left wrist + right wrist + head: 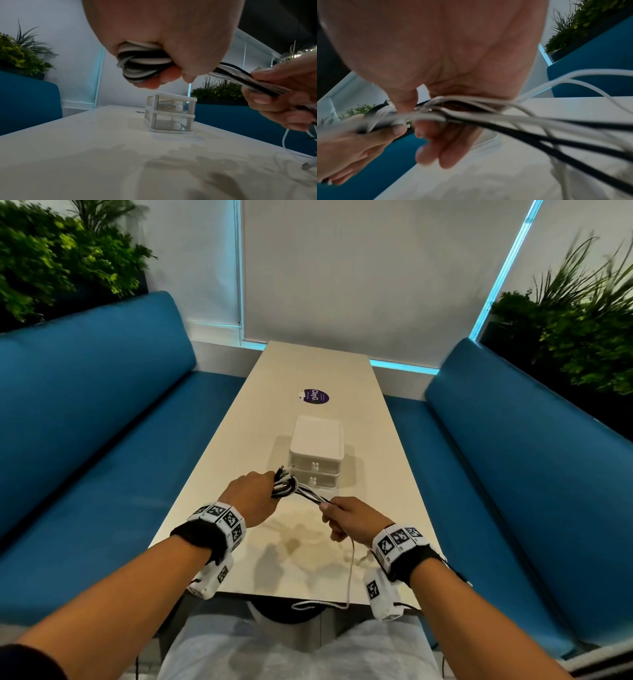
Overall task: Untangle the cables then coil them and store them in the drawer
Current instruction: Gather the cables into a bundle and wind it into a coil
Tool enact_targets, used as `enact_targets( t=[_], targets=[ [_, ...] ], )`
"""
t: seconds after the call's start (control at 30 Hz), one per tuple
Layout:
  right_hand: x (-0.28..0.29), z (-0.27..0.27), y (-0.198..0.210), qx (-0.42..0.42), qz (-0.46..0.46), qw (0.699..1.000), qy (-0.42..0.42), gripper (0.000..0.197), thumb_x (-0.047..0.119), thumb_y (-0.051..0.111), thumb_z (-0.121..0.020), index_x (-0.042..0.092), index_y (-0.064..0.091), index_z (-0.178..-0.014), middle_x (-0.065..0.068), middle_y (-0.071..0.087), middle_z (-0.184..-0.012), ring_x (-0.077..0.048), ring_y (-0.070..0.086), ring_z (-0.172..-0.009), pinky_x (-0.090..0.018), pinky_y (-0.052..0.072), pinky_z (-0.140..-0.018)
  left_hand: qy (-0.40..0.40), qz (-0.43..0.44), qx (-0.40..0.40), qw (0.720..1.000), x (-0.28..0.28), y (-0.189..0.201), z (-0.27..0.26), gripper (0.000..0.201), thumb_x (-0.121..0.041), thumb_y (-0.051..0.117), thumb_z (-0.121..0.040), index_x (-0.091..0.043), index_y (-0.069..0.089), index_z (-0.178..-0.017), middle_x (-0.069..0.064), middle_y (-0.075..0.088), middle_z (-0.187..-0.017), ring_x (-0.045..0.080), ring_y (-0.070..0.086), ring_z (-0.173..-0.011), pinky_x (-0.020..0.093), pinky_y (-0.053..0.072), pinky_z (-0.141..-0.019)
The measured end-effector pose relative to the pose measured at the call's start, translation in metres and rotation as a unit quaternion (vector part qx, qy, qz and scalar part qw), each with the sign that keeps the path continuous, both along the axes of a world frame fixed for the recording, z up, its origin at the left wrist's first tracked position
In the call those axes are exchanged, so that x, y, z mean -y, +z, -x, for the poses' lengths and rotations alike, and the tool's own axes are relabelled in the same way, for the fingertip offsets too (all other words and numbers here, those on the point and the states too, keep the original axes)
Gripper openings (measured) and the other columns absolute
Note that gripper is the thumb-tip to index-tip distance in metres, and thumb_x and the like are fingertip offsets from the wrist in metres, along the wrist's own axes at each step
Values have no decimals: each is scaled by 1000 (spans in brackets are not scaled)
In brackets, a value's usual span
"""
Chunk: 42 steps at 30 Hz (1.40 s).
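Note:
My left hand (251, 497) grips a bundle of black and white cables (286, 485) wound into a coil (142, 63), held above the white table (239, 460). Its curled fingers (171, 75) wrap the coil. My right hand (349, 518) pinches the loose strands (317, 497) that run from the coil (505, 119). A white strand (350, 573) hangs from the right hand over the table's near edge. A small white two-drawer box (317, 455) stands just behind the hands, both drawers shut (171, 112); thin loops show through the upper drawer's clear front.
Blue benches (85, 412) flank the long table on both sides. A round purple sticker (316, 396) lies beyond the drawer box. Green plants (58, 258) stand behind each bench back. A cable end (308, 165) lies on the table by my right hand.

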State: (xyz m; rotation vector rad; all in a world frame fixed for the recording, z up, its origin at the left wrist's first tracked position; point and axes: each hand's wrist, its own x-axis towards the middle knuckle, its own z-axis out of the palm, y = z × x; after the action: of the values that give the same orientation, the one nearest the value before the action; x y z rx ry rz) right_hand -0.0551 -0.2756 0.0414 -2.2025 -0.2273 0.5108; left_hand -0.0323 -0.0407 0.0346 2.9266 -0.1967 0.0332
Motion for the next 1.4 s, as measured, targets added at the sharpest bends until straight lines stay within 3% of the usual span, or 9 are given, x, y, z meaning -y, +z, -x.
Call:
enact_targets(
  t=[0.13, 0.27, 0.5, 0.7, 0.87, 0.93, 1.03, 1.3, 1.4],
  targets=[
    [-7, 4, 1, -18, -36, 999, -2, 28, 33, 41, -102, 12, 58, -96, 0, 49, -72, -16, 50, -56, -30, 46, -58, -1, -31, 0, 1000, 1, 5, 3, 19, -29, 45, -95, -18, 53, -108, 6, 63, -95, 27, 55, -73, 33, 44, -66],
    [-9, 0, 3, 165, 143, 974, 54, 33, 45, 30, -103, 26, 51, -87, 4, 60, -81, -19, 55, -76, -37, 46, -76, -6, -53, 3, 999, -9, 13, -3, 22, -30, 46, -95, -18, 53, -112, 5, 62, -95, 26, 55, -72, 32, 43, -64],
    [-13, -3, -10, 202, 204, 957, 38, 41, 47, 24, -103, 16, 50, -95, -9, 63, -84, -32, 57, -77, -42, 48, -72, 19, 72, -63, 995, -9, 7, 2, 29, -47, 51, -95, -19, 59, -92, 5, 63, -83, 25, 60, -69, 31, 46, -60],
    [-25, 5, -16, 249, 176, 952, -30, 33, 41, 25, -104, 14, 45, -102, -6, 49, -68, -32, 45, -66, -38, 36, -59, 30, 387, -175, 905, 25, -16, 25, 60, -68, 58, -84, -10, 47, -75, 13, 57, -53, 22, 50, -39, 24, 39, -42],
    [-39, 16, -17, 227, 217, 949, 23, 19, 22, 36, -100, 12, 48, -110, -11, 61, -78, -35, 59, -70, -40, 48, -61, 41, 537, -170, 825, 55, -19, 30, 84, -83, 67, -61, -3, 62, -87, 20, 69, -71, 35, 65, -61, 43, 51, -57],
    [-47, 17, -18, 213, 232, 947, 60, 21, 14, 45, -91, 10, 61, -104, -12, 67, -88, -33, 64, -79, -37, 52, -66, 58, 580, -173, 794, 64, -19, 30, 72, -73, 73, -62, -8, 66, -93, 16, 73, -83, 36, 70, -79, 50, 58, -71],
    [-52, 19, -16, 208, 217, 951, 73, 21, 13, 49, -86, 10, 64, -101, -9, 68, -86, -28, 61, -72, -36, 50, -63, 108, 608, -185, 765, 71, -18, 27, 56, -63, 74, -66, -12, 68, -89, 13, 72, -81, 33, 69, -74, 45, 54, -63],
    [-53, 28, -9, 205, 102, 971, 67, 32, 19, 54, -93, 11, 42, -121, -10, 66, -102, -26, 61, -85, -37, 50, -71, 150, 540, -101, 822, 66, -5, 21, 53, -59, 52, -93, -9, 68, -83, 8, 70, -77, 24, 67, -73, 32, 53, -65],
    [-39, 23, -13, 194, 176, 964, 47, 38, 28, 58, -92, 13, 39, -121, -11, 65, -97, -32, 62, -84, -42, 51, -72, 189, 570, -50, 798, 52, 3, 9, 57, -58, 48, -96, -11, 75, -79, 5, 75, -78, 25, 68, -74, 31, 52, -68]
  ],
)
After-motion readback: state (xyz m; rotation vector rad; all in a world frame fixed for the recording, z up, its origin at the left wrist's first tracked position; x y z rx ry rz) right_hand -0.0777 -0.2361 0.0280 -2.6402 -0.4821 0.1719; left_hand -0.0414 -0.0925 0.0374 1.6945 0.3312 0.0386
